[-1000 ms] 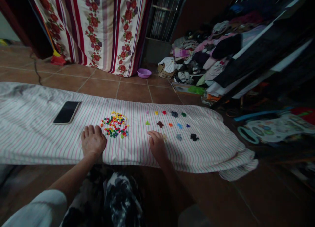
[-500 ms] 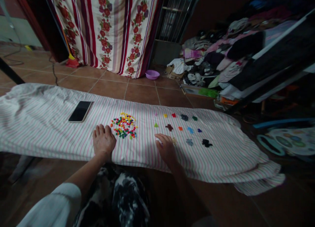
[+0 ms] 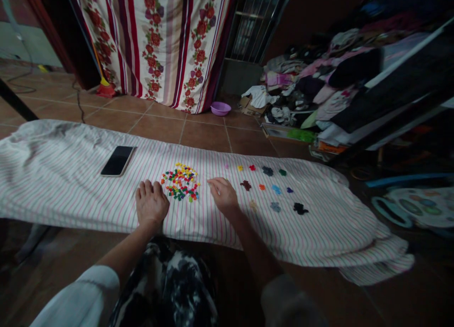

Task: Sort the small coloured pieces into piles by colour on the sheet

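Observation:
My left hand (image 3: 152, 205) lies flat and open on the striped cloth, its fingertips beside a mixed heap of tiny coloured pieces (image 3: 180, 181). To the right of that heap is my right hand (image 3: 224, 195), thumb and forefinger drawn together in a pinch. Whatever they may hold is too small to make out. Beyond it, small single-colour clusters are laid out in rows: brown (image 3: 245, 185), orange (image 3: 262, 187), light blue (image 3: 276, 189), dark grey (image 3: 267, 171), black (image 3: 301, 208) and several more. A cream cluster (image 3: 253, 205) sits near my right wrist.
A phone (image 3: 117, 160) lies on the striped cloth (image 3: 67, 185) at the left. Past the far edge are a tiled floor, a purple basin (image 3: 220, 109) and a flowered curtain (image 3: 170, 43). Heaped clothes (image 3: 319, 81) fill the back right.
My right hand has moved left and slightly away from me, from beside the cream cluster toward the mixed heap. It now covers the spot of the light green cluster. My left hand stays put.

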`<state>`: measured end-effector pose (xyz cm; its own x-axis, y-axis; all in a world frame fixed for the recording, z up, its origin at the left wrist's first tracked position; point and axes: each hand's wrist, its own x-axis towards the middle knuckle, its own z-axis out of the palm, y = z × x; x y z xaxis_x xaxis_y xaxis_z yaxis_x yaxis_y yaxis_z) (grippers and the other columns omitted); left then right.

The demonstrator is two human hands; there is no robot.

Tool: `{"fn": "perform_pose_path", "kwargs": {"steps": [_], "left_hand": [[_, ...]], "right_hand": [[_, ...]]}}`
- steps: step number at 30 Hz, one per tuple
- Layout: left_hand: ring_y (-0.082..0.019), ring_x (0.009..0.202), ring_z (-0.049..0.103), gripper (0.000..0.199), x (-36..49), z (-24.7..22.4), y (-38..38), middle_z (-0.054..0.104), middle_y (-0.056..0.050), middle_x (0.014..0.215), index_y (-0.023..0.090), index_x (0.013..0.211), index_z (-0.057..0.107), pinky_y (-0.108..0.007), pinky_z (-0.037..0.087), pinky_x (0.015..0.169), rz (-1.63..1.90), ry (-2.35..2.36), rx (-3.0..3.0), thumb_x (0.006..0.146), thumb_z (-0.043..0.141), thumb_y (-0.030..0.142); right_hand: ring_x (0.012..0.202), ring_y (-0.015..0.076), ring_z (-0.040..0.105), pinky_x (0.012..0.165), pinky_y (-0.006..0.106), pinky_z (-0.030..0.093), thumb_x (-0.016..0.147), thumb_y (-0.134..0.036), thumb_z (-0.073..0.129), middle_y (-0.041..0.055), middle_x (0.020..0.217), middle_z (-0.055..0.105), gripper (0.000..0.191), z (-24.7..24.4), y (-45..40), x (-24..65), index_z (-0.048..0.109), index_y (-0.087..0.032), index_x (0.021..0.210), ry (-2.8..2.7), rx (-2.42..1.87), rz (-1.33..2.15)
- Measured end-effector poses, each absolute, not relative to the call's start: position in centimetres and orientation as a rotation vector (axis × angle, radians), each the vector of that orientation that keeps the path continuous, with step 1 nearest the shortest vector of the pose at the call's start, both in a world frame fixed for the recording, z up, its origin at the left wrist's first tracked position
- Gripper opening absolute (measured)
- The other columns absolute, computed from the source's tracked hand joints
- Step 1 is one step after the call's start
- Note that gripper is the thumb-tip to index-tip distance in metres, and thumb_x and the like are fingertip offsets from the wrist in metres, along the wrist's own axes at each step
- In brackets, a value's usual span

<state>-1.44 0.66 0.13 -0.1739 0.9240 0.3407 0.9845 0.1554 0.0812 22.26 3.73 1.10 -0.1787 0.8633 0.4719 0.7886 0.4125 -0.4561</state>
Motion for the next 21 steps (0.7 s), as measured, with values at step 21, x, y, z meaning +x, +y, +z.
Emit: {"fn": "perform_pose_path", "kwargs": {"steps": [21], "left_hand": [[-0.034, 0.130, 0.041, 0.039, -1.5, -0.1, 0.8, 0.052, -0.022, 0.132, 0.010, 0.114, 0.056, -0.047, 0.031, 0.105, -0.451, -2.223, -1.861, 0.086, 0.034, 0.025]], "right_hand": [[0.097, 0.0190, 0.055, 0.087, 0.028, 0.040, 0.088, -0.011, 0.045, 0.0079, 0.100, 0.063, 0.027, 1.1, 9.3, 17.4, 0.065, -0.020, 0.103, -2.220, -1.724, 0.269]]}}
